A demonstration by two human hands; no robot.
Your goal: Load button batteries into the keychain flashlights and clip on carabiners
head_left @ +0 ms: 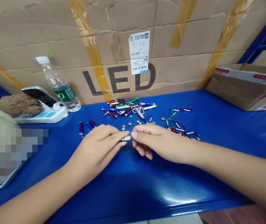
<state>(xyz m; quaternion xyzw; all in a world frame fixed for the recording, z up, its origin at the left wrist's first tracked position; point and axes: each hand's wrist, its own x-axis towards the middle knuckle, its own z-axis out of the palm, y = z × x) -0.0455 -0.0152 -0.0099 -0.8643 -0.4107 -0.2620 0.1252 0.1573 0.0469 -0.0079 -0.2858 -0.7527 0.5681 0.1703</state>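
Between my two hands, just above the blue table, is a small silver metal cylinder (pixel 126 138), like part of a mini flashlight. My left hand (pixel 100 143) pinches its left end between thumb and fingers. The thumb and forefinger of my right hand (pixel 158 138) close on its right end; the other fingers curl below. Beyond my hands lies a pile of small coloured flashlights (pixel 127 107) with clips. Several button cells (pixel 130 123) are scattered in front of it. Coloured carabiners (pixel 179 125) lie to the right, and a purple tube (pixel 81 128) stands to the left.
A large cardboard box (pixel 181 62) marked LED walls off the back. At the left stand a water bottle (pixel 64 90), a power strip (pixel 46 115) and a phone (pixel 41 95). An opened carton (pixel 242 88) sits at the right. A pixelated area covers the left edge.
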